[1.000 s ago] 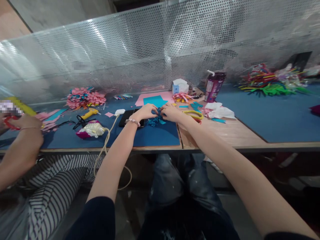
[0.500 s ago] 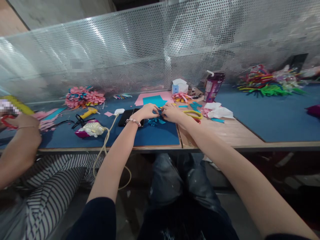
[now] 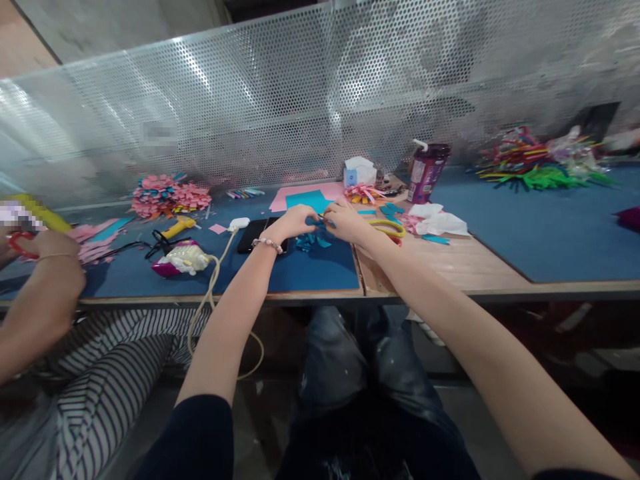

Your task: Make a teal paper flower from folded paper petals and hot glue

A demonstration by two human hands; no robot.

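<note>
My left hand [image 3: 299,220], with a beaded bracelet at its wrist, and my right hand [image 3: 344,221] meet over the blue mat. Their fingers are closed together around a small blue paper strip [image 3: 317,221], mostly hidden by the fingertips. Just below them lies a loose pile of curled blue paper strips [image 3: 311,243]. Under my left wrist is a black phone [image 3: 250,237]. Yellow-handled scissors [image 3: 389,229] lie beside my right wrist. Behind my hands a blue sheet [image 3: 304,200] rests on pink paper [image 3: 280,197].
A purple cup with a straw [image 3: 429,175], crumpled tissues [image 3: 443,222] and a tissue pack [image 3: 351,177] stand right of centre. Leftward are a yellow glue gun [image 3: 179,227], a white cable [image 3: 216,273] and pink paper flowers [image 3: 167,195]. At far left another person's hand [image 3: 55,248] holds red-handled scissors.
My fingers have shifted slightly around the blue paper strip, and more of the pile below now shows. The other person's hand at left has moved a little right.
</note>
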